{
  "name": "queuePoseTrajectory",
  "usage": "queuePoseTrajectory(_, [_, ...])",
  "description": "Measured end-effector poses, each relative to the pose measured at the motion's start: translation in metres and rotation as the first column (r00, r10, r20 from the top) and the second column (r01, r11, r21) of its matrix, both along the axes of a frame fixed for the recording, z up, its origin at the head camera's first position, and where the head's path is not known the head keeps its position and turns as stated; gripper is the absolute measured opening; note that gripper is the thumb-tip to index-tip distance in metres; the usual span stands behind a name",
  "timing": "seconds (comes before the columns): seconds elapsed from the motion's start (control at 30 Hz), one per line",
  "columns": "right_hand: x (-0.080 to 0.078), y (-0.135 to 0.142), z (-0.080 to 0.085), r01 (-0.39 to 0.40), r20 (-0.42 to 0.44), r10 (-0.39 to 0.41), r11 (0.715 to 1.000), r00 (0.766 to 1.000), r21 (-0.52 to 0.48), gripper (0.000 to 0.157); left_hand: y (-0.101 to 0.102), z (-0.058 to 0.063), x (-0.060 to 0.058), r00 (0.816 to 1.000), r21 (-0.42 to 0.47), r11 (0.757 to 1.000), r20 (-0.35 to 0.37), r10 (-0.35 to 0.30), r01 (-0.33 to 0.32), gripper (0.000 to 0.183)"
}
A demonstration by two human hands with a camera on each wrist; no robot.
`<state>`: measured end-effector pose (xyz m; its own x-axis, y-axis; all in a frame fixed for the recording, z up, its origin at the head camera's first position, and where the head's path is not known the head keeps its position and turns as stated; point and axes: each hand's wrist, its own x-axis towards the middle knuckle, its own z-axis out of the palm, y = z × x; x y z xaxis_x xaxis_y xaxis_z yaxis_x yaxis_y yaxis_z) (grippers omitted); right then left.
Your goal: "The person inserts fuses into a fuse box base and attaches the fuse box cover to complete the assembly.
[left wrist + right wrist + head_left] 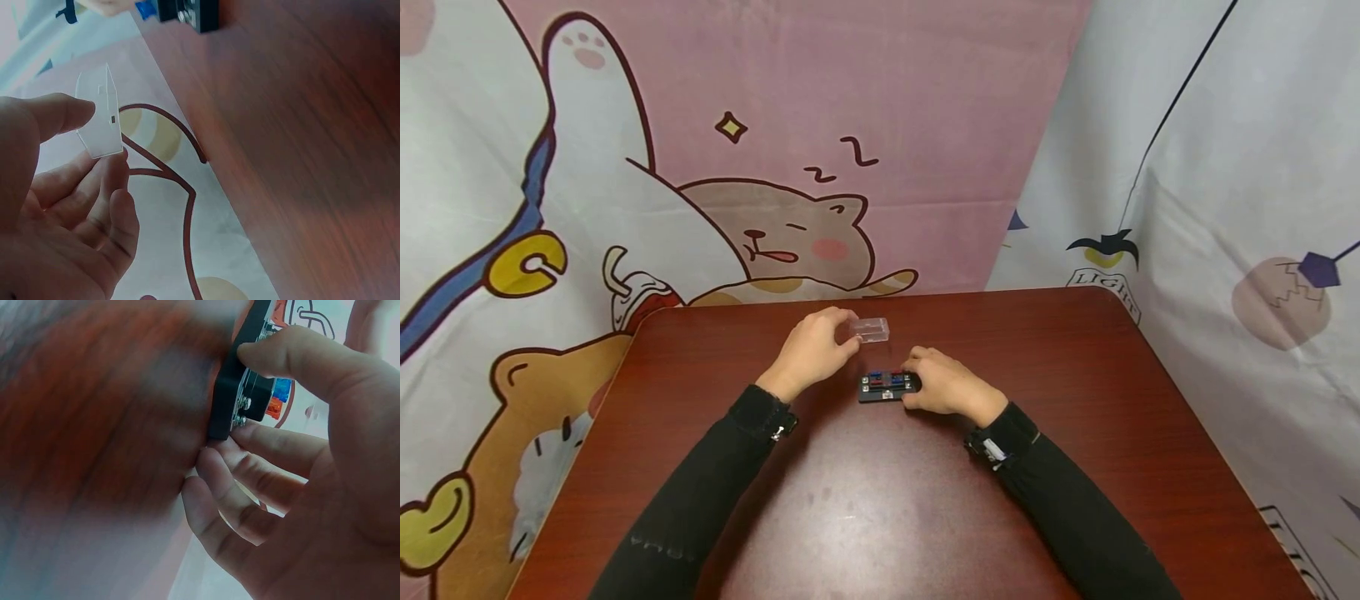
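Note:
My left hand pinches a clear plastic cover between thumb and fingers, slightly above the far part of the table. The left wrist view shows the thumb flat against one face of this see-through cover. Nearer to me, a black fuse block lies on the table, with blue and red blade fuses and metal screws on top. My right hand grips its right end. In the right wrist view the thumb lies on the block's black base, and fingers touch its end beside the screws.
The reddish-brown wooden table ends at a back edge just beyond the cover. Behind it hangs a pink and white cloth with cartoon animals; another white cloth hangs along the right side. Dark sleeves cover both arms.

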<state>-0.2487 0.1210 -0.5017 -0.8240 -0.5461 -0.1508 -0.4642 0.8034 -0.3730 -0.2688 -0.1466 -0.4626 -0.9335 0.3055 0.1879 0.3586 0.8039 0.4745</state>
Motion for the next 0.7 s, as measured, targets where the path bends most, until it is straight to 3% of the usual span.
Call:
queuePoseTrajectory(0.17, [0.000, 0.000, 0.001, 0.001, -0.004, -0.001, 1.000, 1.000, -0.002, 0.055, 0.003, -0.001, 0.011, 1.000, 0.005, 1.000, -0.001, -0.015, 0.015, 0.035])
queuePoseTrajectory(0.7, [-0.003, 0.002, 0.001, -0.001, 0.014, 0.001, 1.000, 1.000, 0.008, 0.057, 0.000, -0.021, 0.030, 0.999, 0.069, 0.997, 0.025, -0.045, 0.043, 0.031])
